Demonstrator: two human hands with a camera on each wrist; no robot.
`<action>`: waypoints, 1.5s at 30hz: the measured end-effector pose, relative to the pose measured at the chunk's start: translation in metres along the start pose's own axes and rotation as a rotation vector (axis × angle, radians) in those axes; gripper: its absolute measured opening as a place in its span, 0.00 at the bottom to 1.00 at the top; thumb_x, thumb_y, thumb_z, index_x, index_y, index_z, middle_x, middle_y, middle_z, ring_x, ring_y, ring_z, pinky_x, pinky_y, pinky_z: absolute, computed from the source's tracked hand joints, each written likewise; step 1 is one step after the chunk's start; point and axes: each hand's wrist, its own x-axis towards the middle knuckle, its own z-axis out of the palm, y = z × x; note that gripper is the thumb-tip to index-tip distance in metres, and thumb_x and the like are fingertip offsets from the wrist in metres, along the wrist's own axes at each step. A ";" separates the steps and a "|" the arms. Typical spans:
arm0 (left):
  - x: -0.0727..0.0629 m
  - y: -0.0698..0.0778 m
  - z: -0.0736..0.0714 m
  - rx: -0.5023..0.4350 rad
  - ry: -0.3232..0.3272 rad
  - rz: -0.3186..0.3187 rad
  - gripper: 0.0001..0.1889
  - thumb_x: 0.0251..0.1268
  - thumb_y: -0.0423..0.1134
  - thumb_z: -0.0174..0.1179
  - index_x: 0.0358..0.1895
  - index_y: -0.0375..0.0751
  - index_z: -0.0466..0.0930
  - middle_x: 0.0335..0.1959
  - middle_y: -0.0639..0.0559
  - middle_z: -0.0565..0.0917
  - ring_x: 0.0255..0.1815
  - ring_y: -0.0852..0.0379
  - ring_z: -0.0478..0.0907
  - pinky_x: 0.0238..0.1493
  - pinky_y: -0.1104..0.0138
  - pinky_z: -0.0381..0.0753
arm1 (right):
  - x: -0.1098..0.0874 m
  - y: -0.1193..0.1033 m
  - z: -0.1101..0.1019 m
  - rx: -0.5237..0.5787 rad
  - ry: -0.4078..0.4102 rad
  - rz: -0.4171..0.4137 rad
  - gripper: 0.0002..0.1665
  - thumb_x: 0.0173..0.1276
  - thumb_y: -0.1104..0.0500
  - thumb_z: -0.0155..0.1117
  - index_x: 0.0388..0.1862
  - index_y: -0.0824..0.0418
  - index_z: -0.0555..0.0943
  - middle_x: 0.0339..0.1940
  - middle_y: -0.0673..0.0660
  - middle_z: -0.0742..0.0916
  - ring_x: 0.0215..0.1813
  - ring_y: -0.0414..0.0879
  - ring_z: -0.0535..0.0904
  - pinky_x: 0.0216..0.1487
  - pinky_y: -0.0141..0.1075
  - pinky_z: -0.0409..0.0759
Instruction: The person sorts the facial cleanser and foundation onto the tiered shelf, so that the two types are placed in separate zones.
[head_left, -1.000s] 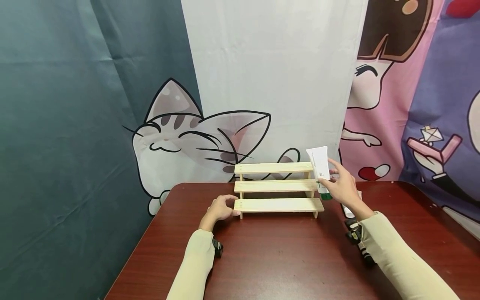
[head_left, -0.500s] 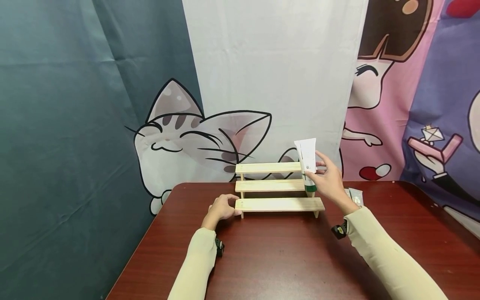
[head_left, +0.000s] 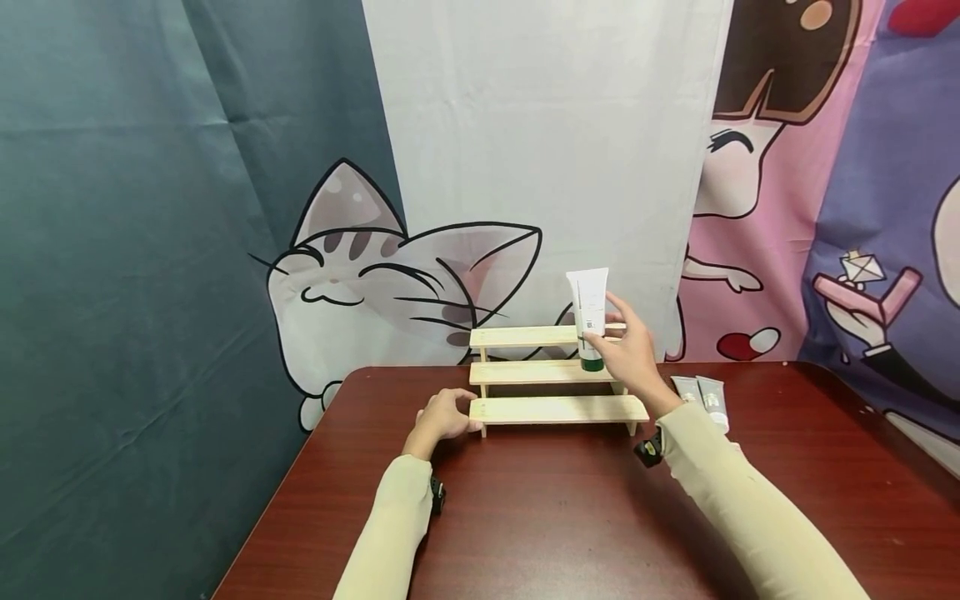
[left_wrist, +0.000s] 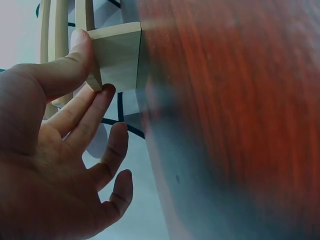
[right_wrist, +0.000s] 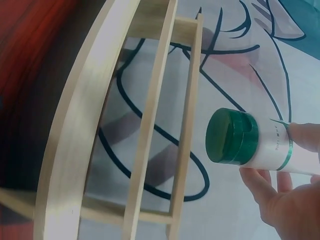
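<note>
My right hand [head_left: 628, 350] holds a white squeeze tube [head_left: 589, 310] upright, its green cap [right_wrist: 232, 136] pointing down. In the head view the tube overlaps the upper two steps of a three-step wooden rack [head_left: 555, 408]; the right wrist view shows the cap apart from the slats. Thumb and fingers grip the tube near the cap end. At the rack's left end, my left hand [head_left: 442, 415] pinches the end of the lowest step [left_wrist: 89, 60] between thumb and fingers, while its other fingers curl loosely in the air.
Two grey-white tubes [head_left: 712, 402] lie on the red-brown table [head_left: 555, 517] to the right of the rack, partly behind my right forearm. A printed curtain [head_left: 555, 150] with a cartoon cat hangs behind the table's back edge.
My right hand has carried the tube left and slightly up, from the rack's right end to in front of its upper steps. The tube stands straighter. My left hand has stayed put.
</note>
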 end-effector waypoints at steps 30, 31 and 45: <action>0.003 0.002 0.002 0.042 -0.003 -0.025 0.27 0.47 0.44 0.79 0.55 0.55 0.84 0.57 0.47 0.82 0.59 0.44 0.74 0.54 0.44 0.67 | 0.026 -0.010 0.071 0.111 0.003 -0.018 0.44 0.65 0.65 0.70 0.77 0.54 0.62 0.55 0.66 0.78 0.51 0.61 0.82 0.48 0.51 0.81; 0.003 0.002 0.002 0.043 -0.004 -0.021 0.27 0.47 0.44 0.78 0.55 0.55 0.84 0.57 0.47 0.82 0.59 0.43 0.74 0.53 0.44 0.67 | 0.027 -0.010 0.073 0.113 -0.001 -0.019 0.44 0.65 0.65 0.69 0.77 0.54 0.62 0.55 0.66 0.78 0.52 0.61 0.82 0.48 0.51 0.81; 0.001 0.002 0.001 0.032 -0.010 -0.012 0.27 0.48 0.45 0.78 0.55 0.54 0.83 0.56 0.48 0.82 0.59 0.44 0.74 0.55 0.43 0.66 | 0.038 -0.009 0.096 0.139 0.009 -0.018 0.45 0.64 0.66 0.70 0.77 0.52 0.63 0.56 0.65 0.78 0.52 0.60 0.81 0.51 0.51 0.80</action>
